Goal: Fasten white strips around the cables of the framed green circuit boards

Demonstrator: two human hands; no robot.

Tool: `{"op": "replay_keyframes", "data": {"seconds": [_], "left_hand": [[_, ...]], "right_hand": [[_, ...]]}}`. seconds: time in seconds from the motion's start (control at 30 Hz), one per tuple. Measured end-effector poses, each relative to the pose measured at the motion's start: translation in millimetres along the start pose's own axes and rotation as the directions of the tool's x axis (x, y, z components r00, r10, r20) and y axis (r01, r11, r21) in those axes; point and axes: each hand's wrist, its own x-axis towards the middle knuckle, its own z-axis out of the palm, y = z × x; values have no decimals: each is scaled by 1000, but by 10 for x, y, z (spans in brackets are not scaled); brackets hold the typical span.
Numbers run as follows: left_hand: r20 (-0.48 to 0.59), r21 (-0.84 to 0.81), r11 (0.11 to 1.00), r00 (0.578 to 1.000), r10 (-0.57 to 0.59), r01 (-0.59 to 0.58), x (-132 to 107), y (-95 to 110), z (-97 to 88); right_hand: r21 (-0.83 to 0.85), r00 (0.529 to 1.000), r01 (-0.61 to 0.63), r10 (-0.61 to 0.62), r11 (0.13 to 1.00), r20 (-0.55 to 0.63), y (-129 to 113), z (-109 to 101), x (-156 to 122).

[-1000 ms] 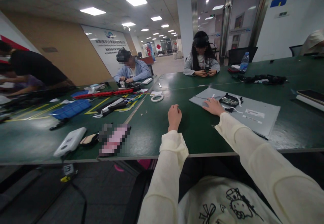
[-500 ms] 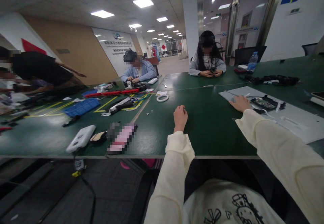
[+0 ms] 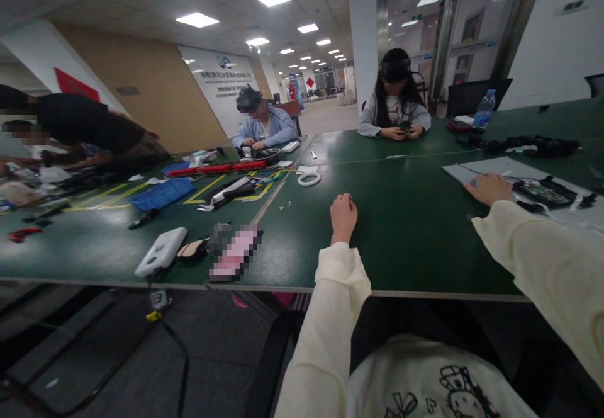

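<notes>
My left hand [image 3: 343, 216] rests on the green table [image 3: 406, 229] as a loose fist, with nothing visible in it. My right hand [image 3: 489, 188] lies flat, fingers stretched, on the near left corner of a grey metal panel [image 3: 500, 167]. A small circuit board [image 3: 538, 190] with black cables sits on that panel just right of my right hand. Both arms wear cream sleeves.
A roll of white tape [image 3: 308, 179] lies ahead of my left hand. A white power bank [image 3: 161, 251], a blue tray [image 3: 163, 193] and a red bar [image 3: 214, 168] lie to the left. Two people sit across the table; a water bottle [image 3: 484, 109] stands far right.
The view has swung left, so the grey panel and my right hand now sit further right in the picture. Both hands keep their places on the table.
</notes>
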Motion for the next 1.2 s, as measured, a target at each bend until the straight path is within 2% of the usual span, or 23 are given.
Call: {"op": "replay_keyframes", "data": {"seconds": [0.2, 0.37, 0.47, 0.57, 0.7, 0.9, 0.97, 1.07, 1.2], "left_hand": [[2, 135, 981, 990, -139, 138, 3, 31, -40], [91, 294, 946, 981, -170, 136, -5, 65, -55], [132, 342, 933, 978, -163, 109, -3, 94, -63], [153, 351, 932, 977, -148, 86, 1, 116, -72], [160, 331, 942, 980, -119, 61, 3, 124, -75], [167, 324, 946, 981, -94, 35, -5, 112, -60], [162, 320, 947, 983, -87, 31, -4, 101, -50], [163, 313, 949, 983, -86, 31, 6, 84, -33], [163, 312, 949, 983, -89, 34, 20, 72, -15]], "right_hand": [[24, 1000, -14, 14, 1000, -9, 51, -32, -36], [60, 999, -12, 9, 998, 46, 59, -118, -70], [43, 994, 46, -50, 998, 101, 111, -207, -74], [4, 986, 94, -94, 996, 136, 213, -304, -118], [-18, 979, 96, -91, 995, 183, 383, -379, -314], [-65, 994, 101, -103, 993, -26, 473, -368, -693], [-66, 991, 116, -120, 991, -52, 453, -369, -742], [-45, 994, 103, -104, 994, -15, 441, -377, -734], [17, 992, -22, 19, 1000, 124, 498, -394, -612]]}}
